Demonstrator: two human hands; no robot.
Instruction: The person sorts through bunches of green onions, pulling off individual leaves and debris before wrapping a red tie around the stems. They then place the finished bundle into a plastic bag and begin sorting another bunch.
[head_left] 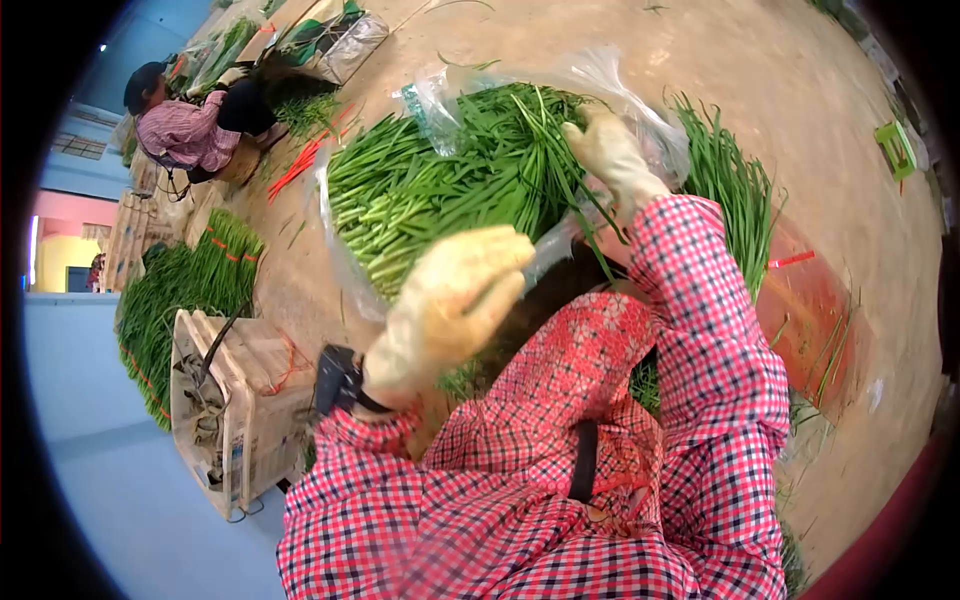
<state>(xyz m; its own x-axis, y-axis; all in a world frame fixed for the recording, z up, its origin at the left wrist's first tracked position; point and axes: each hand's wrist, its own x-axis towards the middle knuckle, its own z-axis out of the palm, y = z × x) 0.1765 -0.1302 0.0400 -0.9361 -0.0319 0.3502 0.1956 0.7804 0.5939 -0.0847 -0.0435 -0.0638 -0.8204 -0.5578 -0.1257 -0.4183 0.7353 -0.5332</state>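
Observation:
Long green garlic chives (470, 190) lie in a thick heap on a clear plastic sheet (600, 75) in front of my knees. My right hand (610, 155), in a cream glove, is at the heap's right side with its fingers curled on a few chive stalks; some leaves droop below it toward my lap. My left hand (455, 300), gloved the same way, hovers over the near edge of the heap. Its fingers are stretched out with the thumb apart, and nothing is in it. A black band circles the left wrist.
More chives (725, 190) lie at the right beside a red board (810, 310) with a red tie. On the left are tied bundles (190, 290), a wooden-framed crate (240, 400) and red strips (300, 165). A co-worker (195, 130) sits at the upper left. A green box (895, 150) is far right.

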